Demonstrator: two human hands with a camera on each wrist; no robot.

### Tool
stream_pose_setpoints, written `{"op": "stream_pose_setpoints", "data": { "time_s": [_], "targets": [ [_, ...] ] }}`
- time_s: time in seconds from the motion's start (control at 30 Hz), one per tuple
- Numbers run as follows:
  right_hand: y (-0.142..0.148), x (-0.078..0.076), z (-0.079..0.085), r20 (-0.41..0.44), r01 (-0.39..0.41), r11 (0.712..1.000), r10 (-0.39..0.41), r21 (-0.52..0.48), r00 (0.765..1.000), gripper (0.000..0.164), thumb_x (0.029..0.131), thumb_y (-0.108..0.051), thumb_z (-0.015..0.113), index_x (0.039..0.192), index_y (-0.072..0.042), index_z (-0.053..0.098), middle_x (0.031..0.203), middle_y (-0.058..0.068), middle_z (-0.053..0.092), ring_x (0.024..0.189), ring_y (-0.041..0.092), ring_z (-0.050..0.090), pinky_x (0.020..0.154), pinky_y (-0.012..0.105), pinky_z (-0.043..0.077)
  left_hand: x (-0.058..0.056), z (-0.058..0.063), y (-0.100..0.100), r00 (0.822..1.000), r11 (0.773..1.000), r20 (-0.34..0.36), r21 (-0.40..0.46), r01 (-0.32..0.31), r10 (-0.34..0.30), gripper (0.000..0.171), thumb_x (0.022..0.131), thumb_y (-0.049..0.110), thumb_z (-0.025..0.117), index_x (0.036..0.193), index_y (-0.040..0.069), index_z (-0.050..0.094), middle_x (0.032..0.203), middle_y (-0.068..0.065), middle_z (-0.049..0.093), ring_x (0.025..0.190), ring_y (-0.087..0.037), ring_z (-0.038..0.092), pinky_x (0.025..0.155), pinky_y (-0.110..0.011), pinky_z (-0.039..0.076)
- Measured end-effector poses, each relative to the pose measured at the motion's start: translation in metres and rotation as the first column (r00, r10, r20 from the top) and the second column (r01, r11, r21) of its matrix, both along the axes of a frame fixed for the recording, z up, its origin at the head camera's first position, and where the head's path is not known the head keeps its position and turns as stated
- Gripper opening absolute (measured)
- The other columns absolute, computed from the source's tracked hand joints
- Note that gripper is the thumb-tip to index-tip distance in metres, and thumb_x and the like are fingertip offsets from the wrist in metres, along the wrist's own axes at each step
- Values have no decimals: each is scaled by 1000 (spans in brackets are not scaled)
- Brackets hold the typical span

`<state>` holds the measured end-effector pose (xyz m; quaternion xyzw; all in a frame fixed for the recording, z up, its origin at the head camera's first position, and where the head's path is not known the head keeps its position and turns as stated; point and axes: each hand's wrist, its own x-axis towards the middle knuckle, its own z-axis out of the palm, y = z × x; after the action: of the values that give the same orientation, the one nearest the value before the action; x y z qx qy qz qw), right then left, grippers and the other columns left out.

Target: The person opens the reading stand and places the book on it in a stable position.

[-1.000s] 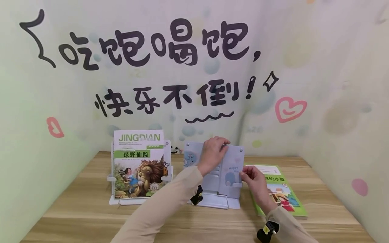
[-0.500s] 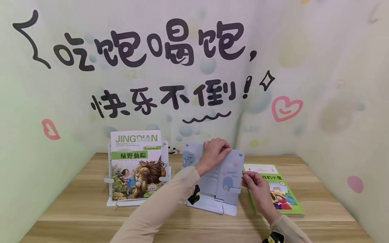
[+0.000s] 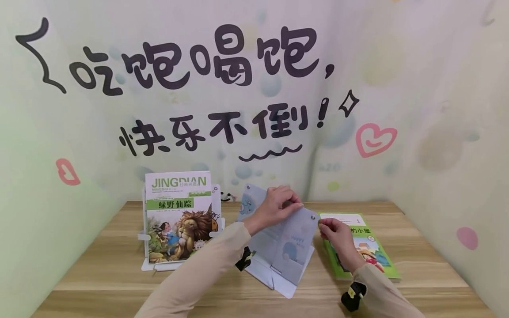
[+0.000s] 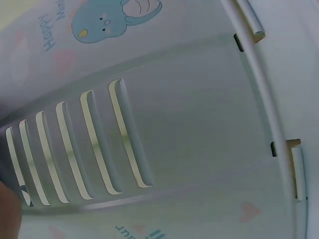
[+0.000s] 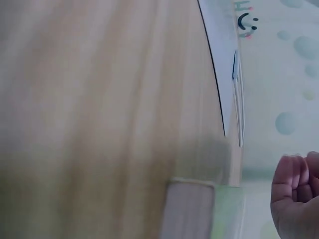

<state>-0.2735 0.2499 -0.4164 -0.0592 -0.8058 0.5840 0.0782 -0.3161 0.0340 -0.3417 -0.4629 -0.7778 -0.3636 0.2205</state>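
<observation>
In the head view, soft, even light fills the scene; the wall (image 3: 429, 70) looks pale, greenish at left and warmer at right, with a dusky fold at the far side. Shadows on the bench (image 3: 95, 287) are faint, and the large lettering (image 3: 230, 57) is crisp. The left wrist view is dim and grey-green, the stand (image 4: 209, 99) bowed by lens distortion. The right wrist view is dim and bluish, the bench's grain smeared, the fingers (image 5: 284, 174) somewhat clearer.
</observation>
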Motion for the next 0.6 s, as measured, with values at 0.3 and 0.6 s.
{"op": "stream_pose_setpoints", "data": {
  "time_s": [0.3, 0.6],
  "targets": [
    [-9, -19, 1, 25, -86, 967, 83, 241, 996, 18, 89, 1, 57, 103, 11, 62, 91, 17, 65, 73, 13, 59, 67, 29, 55, 12, 0, -15, 993, 993, -22, 29, 116, -116, 6, 85, 12, 67, 81, 11, 63, 73, 2, 60, 69, -6, 48, 80, -24, 34],
    [-13, -32, -6, 30, -136, 808, 145, 573, 989, 5, 81, 0, 66, 84, 5, 67, 76, 10, 66, 70, 18, 55, 63, 29, 46, 27, 1, -29, 977, 978, -31, 15, 210, -209, 7, 83, 11, 68, 78, 12, 62, 76, 3, 63, 72, -4, 50, 78, -24, 35]
  ]
}}
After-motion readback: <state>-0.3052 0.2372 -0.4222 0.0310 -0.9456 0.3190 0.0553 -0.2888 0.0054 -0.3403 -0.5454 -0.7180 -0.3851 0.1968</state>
